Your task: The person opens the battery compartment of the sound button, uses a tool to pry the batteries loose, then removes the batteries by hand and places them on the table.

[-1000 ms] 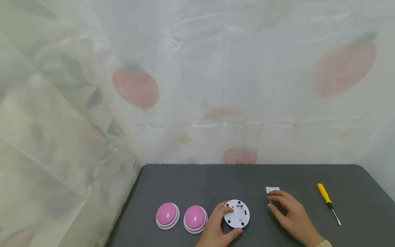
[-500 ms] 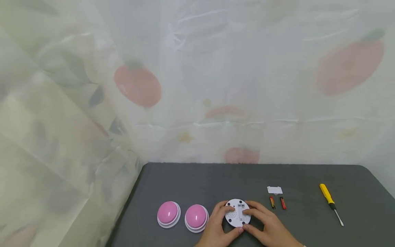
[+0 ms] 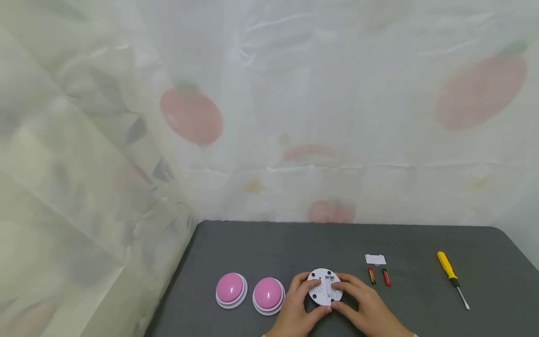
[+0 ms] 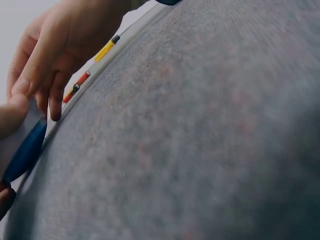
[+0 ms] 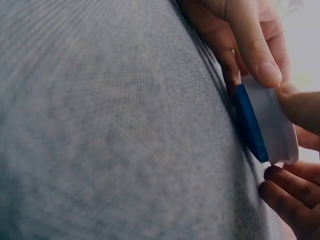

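Both hands hold a round push-button buzzer, turned over, its white underside (image 3: 323, 295) facing up with the battery compartment uncovered. My left hand (image 3: 294, 309) grips its left rim, thumb at the near edge and fingers over the top. From the other side my right hand (image 3: 364, 304) grips the right rim, with fingertips beside the compartment. Both wrist views show the blue dome (image 4: 29, 152) underneath, close to the table; whether it touches cannot be told. In the right wrist view the buzzer's white side wall (image 5: 272, 120) sits between the fingers of both hands.
Two pink buzzers (image 3: 229, 287) (image 3: 267, 293) stand dome up on the left of the dark table (image 3: 261, 248). To the right lie a white battery cover (image 3: 375, 260), two small batteries (image 3: 372, 276) (image 3: 386, 277) and a yellow-handled screwdriver (image 3: 447, 267). A patterned sheet (image 3: 252, 117) hangs behind.
My right hand has come left from beside the batteries and taken hold of the buzzer's right rim. My left hand keeps its grip. The batteries and cover are now uncovered to view.
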Demonstrator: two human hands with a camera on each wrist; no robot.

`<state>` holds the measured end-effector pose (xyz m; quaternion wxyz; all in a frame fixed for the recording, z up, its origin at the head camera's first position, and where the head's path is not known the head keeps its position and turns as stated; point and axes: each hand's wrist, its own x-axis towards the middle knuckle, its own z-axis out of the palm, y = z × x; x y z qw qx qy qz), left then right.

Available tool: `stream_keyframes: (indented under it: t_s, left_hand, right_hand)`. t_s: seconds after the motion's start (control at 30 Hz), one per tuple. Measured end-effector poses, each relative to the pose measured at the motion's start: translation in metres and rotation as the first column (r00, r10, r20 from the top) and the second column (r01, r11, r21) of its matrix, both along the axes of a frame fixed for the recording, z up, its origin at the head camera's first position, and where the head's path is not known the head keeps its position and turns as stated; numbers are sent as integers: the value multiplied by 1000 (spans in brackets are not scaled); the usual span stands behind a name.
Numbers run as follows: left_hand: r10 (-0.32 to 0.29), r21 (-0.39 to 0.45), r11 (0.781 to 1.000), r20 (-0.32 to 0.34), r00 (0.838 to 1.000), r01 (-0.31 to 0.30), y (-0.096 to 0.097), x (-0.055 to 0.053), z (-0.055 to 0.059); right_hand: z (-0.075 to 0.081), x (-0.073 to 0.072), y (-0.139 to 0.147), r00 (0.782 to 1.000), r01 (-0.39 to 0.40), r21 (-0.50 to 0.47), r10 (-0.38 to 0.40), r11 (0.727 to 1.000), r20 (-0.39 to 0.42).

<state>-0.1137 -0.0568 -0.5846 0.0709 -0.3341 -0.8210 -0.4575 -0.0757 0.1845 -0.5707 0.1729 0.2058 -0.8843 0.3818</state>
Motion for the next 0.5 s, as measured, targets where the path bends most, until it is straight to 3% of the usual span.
stream_keyframes:
  t_s: [0.23,0.5]
  left_hand:
    - [70,-67,995,2,998,-70,15,-13,7]
    - [153,-114,984,107,982,-141,42,-50,12]
  right_hand:
    - [2,-21,1,998,64,-20,-63,998,27]
    - [-1,-59,-6,972,165,-204,-123,965,202]
